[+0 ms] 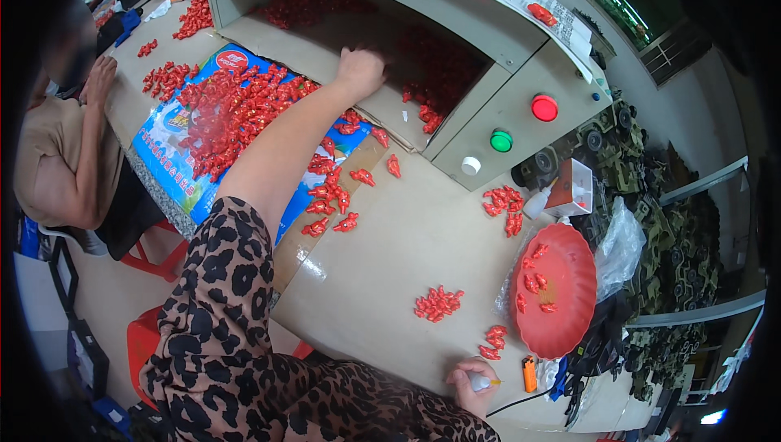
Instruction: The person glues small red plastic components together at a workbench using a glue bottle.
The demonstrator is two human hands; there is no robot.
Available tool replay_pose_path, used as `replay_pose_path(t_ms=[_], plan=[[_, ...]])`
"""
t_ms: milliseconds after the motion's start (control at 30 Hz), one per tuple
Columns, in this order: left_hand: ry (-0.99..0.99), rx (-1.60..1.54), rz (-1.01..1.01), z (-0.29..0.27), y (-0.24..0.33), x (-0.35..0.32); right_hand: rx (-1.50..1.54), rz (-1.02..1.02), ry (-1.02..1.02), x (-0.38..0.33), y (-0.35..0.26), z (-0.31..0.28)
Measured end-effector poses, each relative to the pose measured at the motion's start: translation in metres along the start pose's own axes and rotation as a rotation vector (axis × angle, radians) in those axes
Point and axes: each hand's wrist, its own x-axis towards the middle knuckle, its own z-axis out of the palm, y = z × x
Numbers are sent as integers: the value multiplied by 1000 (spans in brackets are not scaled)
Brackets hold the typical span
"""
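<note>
My left hand (361, 73) reaches over the lower lip of a grey metal box (480, 88) into its wide opening. Its fingers are curled in, and whatever they hold is hidden. Deep inside the box lie heaps of small red plastic figures (313, 4). Down at the table's near edge, my right hand (470, 385) grips a small white squeeze bottle (480, 380) with a yellow tip. A few red pieces (493, 342) lie just beyond that hand, and a small pile of red pieces (439, 303) sits farther up the table.
Under my left arm, a blue printed sheet (167, 153) carries a large red heap. A red scalloped bowl (561, 312) with several pieces stands right, near an orange lighter (530, 374). The box front has red (544, 108) and green buttons (501, 141). Another person (69, 149) sits left.
</note>
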Motion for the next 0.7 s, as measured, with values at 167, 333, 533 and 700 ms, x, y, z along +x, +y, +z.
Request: replay_pose_path(t_ms=[167, 333, 533, 700], plan=[[79, -8, 209, 0, 10, -8, 5, -21, -24, -1, 1, -1], [150, -153, 275, -26, 36, -21, 20, -37, -54, 1, 2, -1], [-62, -388, 491, -14, 71, -59, -30, -69, -60, 3, 2, -1], [-191, -370, 508, -15, 68, -52, -9, -59, -68, 2, 1, -2]])
